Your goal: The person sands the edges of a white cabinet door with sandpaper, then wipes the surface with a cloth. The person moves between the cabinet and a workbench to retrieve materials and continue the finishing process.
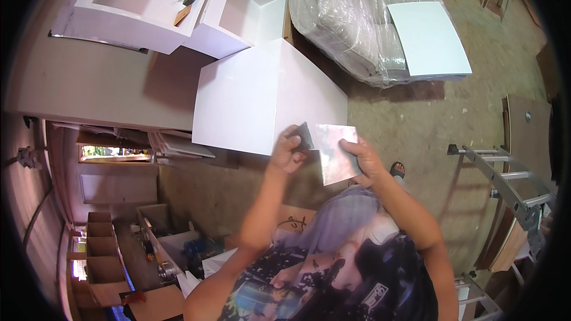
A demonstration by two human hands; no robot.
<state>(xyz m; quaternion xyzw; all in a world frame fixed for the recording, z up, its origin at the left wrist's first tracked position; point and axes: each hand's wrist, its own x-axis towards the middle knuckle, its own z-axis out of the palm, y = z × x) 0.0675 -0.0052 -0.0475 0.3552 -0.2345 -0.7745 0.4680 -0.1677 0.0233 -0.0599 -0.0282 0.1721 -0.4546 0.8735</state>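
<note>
My right hand (364, 160) holds a thin shiny metal sheet (336, 151) by its right edge, in front of my chest. My left hand (287, 153) pinches a small dark grey piece (306, 137) against the sheet's left edge. Both hands are raised just below the lower corner of a large white cabinet box (262, 92) that stands on the floor ahead of me.
White open cabinet carcasses (148, 6) lie beyond the box. A plastic-wrapped sofa (351, 18) with a white panel (428, 38) on it sits to the upper right. An aluminium ladder (505, 181) is at right. Cardboard boxes and cluttered bins (172, 246) stand at lower left.
</note>
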